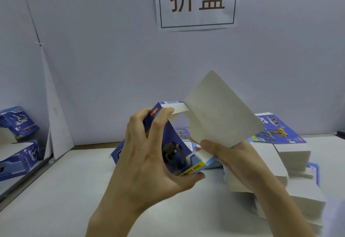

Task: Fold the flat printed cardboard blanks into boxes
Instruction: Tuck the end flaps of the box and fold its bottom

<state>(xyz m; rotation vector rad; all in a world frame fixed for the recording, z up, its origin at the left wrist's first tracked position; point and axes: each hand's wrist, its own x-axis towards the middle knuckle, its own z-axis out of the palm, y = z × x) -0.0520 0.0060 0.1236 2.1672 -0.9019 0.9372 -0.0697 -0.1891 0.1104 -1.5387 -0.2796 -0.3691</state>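
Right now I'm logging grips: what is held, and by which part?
One half-folded box: the left hand grips its printed side panel, and the right hand pinches the lower edge of its big grey flap.

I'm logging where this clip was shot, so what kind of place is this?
Probably a packaging workstation for box folding. A paper sign on the partition reads "fold boxes" in Chinese, stacks of flat blanks sit on the white table, and folded boxes are piled at the left.
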